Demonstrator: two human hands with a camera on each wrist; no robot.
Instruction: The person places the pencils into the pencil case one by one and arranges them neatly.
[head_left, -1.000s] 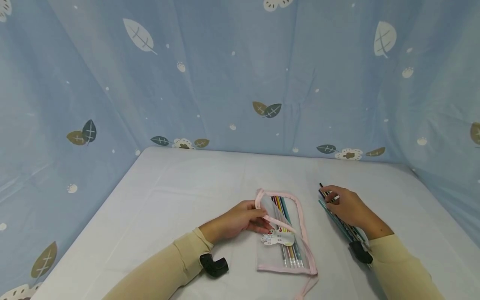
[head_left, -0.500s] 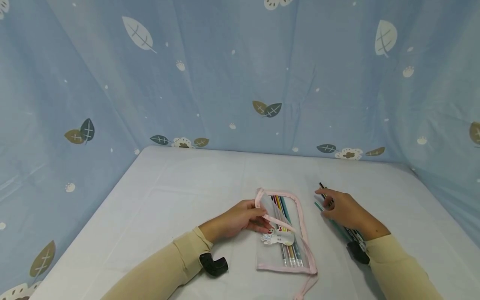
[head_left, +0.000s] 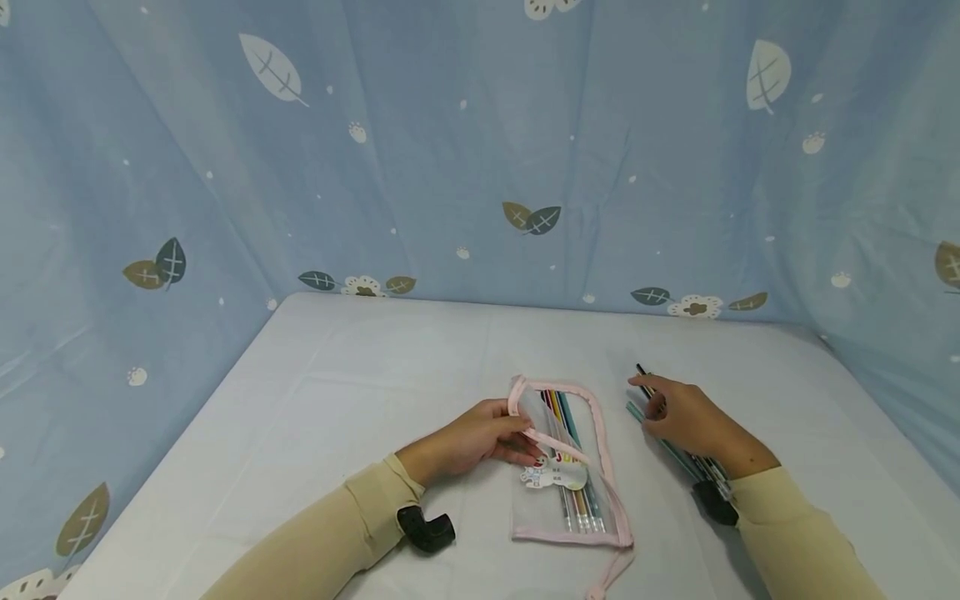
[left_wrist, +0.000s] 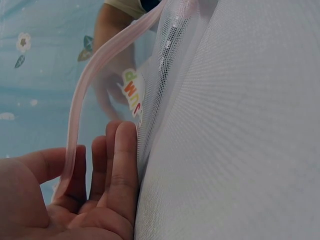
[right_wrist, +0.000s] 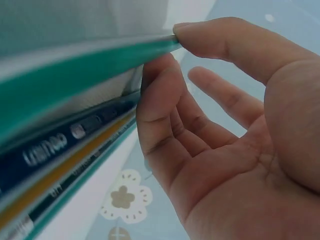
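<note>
My left hand (head_left: 480,446) holds up the pink-bound open edge of a clear mesh pencil pouch (head_left: 531,508), thumb on one side and fingers inside, as the left wrist view shows. Several pencils (head_left: 579,500) lie in the pouch, behind a "JUMP" label (head_left: 555,472). To the right of it, my right hand (head_left: 686,421) pinches the end of a teal pencil (right_wrist: 100,65) between thumb and a bent finger. Beside that pencil, a bunch of other pencils (right_wrist: 65,155), dark blue, yellow and green, lies partly hidden under the hand.
A white cloth (head_left: 375,358) covers the table, and a blue leaf-patterned curtain (head_left: 450,167) hangs behind and at both sides. The pouch's pink strap (head_left: 615,575) trails toward the front. Black wrist cameras (head_left: 426,530) sit at both sleeves.
My right hand has shifted slightly left, and the teal pencil's end has come left with it, farther from the dark pencils. The left hand and pouch have stayed put.
</note>
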